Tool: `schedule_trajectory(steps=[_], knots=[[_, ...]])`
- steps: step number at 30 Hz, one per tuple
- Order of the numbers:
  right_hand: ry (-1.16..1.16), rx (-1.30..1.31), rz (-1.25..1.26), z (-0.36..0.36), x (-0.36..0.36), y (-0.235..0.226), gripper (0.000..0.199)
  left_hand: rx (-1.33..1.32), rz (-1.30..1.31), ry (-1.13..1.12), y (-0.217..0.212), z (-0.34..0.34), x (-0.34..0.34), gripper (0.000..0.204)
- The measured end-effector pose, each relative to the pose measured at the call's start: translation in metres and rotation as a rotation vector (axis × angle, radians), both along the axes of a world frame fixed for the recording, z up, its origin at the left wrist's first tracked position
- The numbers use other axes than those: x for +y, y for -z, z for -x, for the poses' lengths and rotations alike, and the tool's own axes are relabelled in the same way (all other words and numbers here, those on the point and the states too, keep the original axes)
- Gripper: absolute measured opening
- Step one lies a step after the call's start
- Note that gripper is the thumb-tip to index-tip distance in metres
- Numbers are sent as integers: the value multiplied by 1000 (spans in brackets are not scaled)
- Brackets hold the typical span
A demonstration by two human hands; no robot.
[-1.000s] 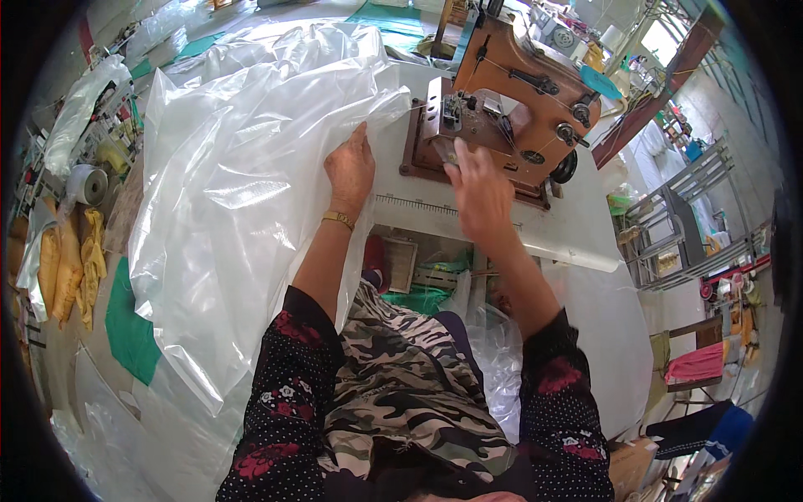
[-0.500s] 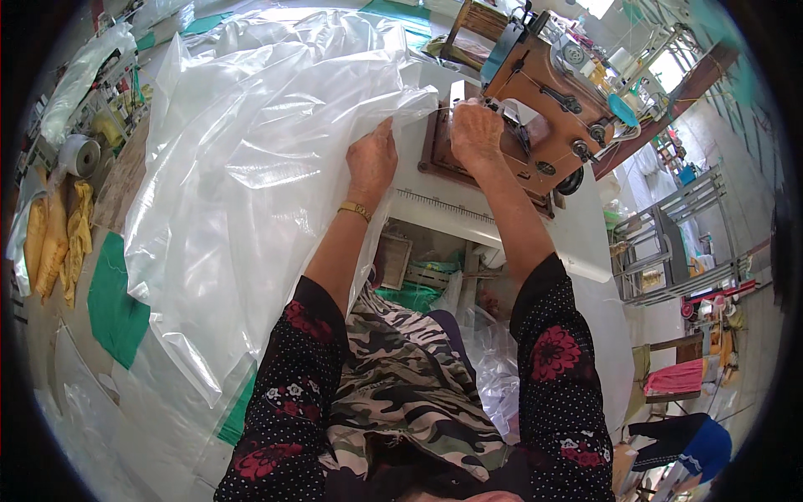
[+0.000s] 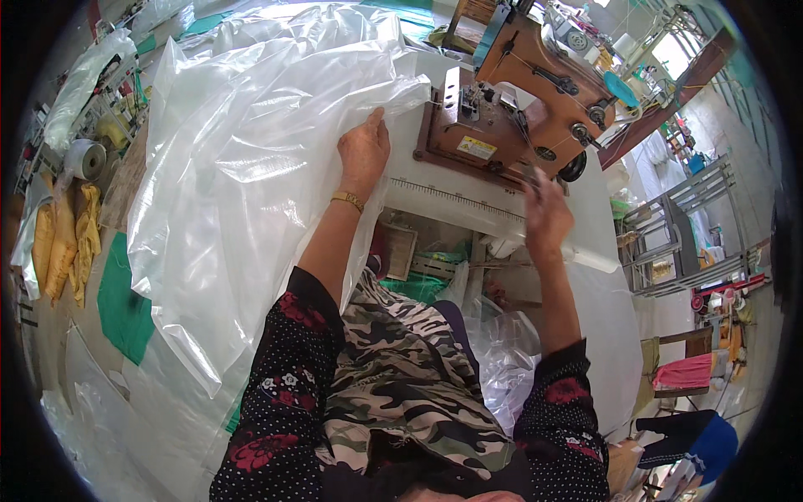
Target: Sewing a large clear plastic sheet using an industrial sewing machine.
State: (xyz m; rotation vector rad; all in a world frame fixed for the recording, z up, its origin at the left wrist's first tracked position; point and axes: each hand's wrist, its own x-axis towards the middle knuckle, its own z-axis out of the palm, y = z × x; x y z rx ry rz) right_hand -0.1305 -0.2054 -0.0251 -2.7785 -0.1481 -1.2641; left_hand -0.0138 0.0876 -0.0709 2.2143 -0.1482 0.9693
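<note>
A big, crumpled clear plastic sheet [image 3: 242,167] covers the left part of the white table. Near its right edge, my left hand [image 3: 365,157] pinches a fold of it between thumb and fingers. The sheet's gathered corner [image 3: 410,90] reaches toward the brown sewing machine [image 3: 535,75], whose base has a metal plate [image 3: 452,92] on its near left side. In front of that base my right hand [image 3: 549,216] is raised with curled fingers, smeared by motion. A thin dark thing shows at its fingertips, too blurred to name.
A ruler strip [image 3: 460,201] runs along the table's front edge, above an opening with a crate and green cloth. Clear plastic [image 3: 506,351] hangs beside my lap. Yellow bundles [image 3: 58,238] and a white roll [image 3: 84,159] are at the left, metal racks [image 3: 682,238] at the right.
My right hand has moved from the machine's metal plate back toward me and to the right, uncovering the base. My left hand keeps the sheet and has shifted slightly left.
</note>
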Motion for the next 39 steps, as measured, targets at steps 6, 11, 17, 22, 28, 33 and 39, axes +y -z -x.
schedule_trajectory(steps=[6,11,17,22,28,33,39], knots=[[390,128,-73,21,-141,48,32,-6,-54,-2,5,3,-1,26],[467,87,100,14,-132,44,34,111,-142,3,11,44,-4,32],[-458,-26,-23,12,57,-13,36,134,-314,256,-5,188,3,65],[-820,-62,-129,-32,174,-42,39,208,-207,58,-69,344,85,82],[-746,-76,-353,-192,227,-6,69,41,316,-703,37,435,249,80],[-721,606,-361,-184,248,36,77,317,1240,-172,200,429,245,86],[-796,512,82,-51,285,40,78,176,1862,386,176,317,214,84]])
